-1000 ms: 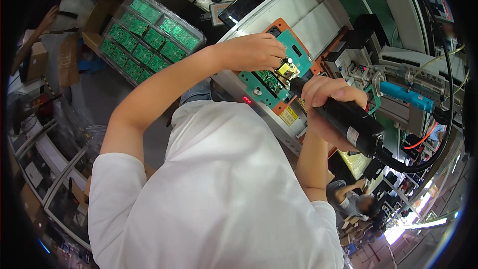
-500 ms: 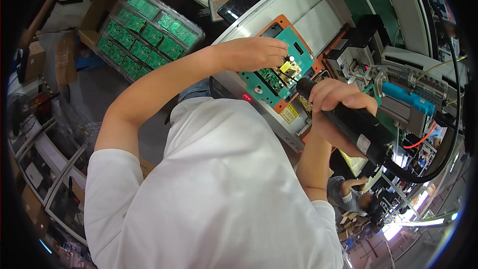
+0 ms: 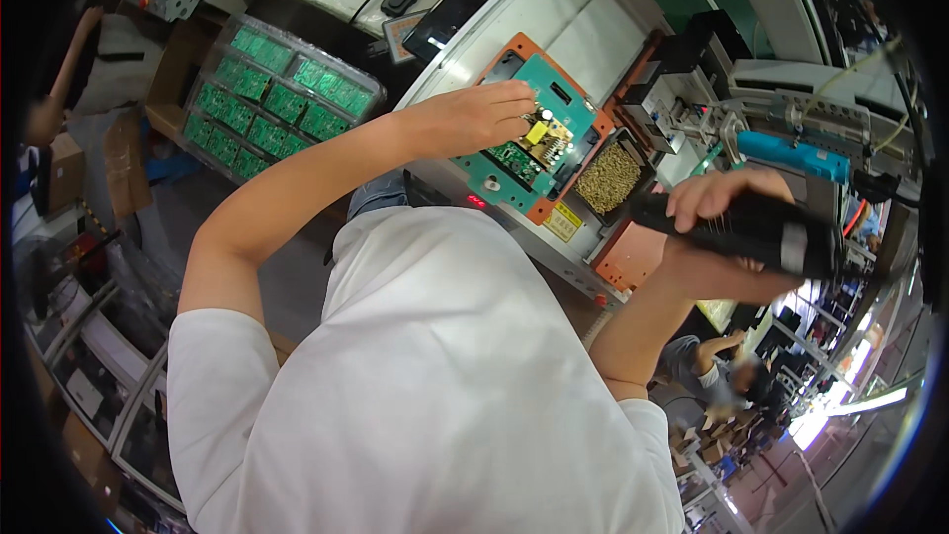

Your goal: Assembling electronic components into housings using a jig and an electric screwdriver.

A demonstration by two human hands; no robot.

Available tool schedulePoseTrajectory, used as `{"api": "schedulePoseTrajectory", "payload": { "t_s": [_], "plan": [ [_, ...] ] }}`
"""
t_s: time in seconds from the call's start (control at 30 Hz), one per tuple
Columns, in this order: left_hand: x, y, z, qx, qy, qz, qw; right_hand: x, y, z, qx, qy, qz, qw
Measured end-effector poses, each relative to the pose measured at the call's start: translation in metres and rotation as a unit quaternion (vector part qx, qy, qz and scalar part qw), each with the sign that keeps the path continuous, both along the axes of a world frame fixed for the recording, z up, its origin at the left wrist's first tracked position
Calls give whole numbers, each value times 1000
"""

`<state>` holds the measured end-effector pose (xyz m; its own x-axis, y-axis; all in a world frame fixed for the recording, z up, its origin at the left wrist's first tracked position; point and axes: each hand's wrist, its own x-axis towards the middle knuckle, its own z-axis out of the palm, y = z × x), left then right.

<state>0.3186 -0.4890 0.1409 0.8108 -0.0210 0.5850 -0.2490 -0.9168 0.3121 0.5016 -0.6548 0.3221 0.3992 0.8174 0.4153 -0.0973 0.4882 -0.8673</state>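
Observation:
My right hand is wrapped round a thick black electric screwdriver, held in the air over the bench's right side. My left hand reaches across to a teal fixture plate set on an orange base. Its fingers are bent and pressed together at the edge of a circuit board with a yellow component; whatever is between the fingertips is hidden. A green board section sits beside it in the same fixture.
Right of the fixture stands a bin of small brass-coloured screws, with an orange plate nearer me. A machine with a blue cylinder is farther right. To the left is a clear tray of green boards. Another person works at lower right.
My right hand has drawn the screwdriver away from the board, to the right, uncovering the screw bin. My left hand stays at the board. The whole view has shifted slightly.

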Motion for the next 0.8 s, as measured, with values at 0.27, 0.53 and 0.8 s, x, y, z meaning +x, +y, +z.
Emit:
{"api": "schedulePoseTrajectory", "payload": {
  "t_s": [0.27, 0.53, 0.8],
  "plan": [
    [-11, -4, 3, -63, 9, 12, 998, 0, -17, -57, -489, -303, -143, 806],
    [-18, 0, 9, -94, 36, 16, 995, -36, 4, -116, -416, -471, -114, 769],
    [-7, -7, -13, -143, -7, 55, 988, -32, 13, -107, -389, -531, -98, 747]
  ]
}}
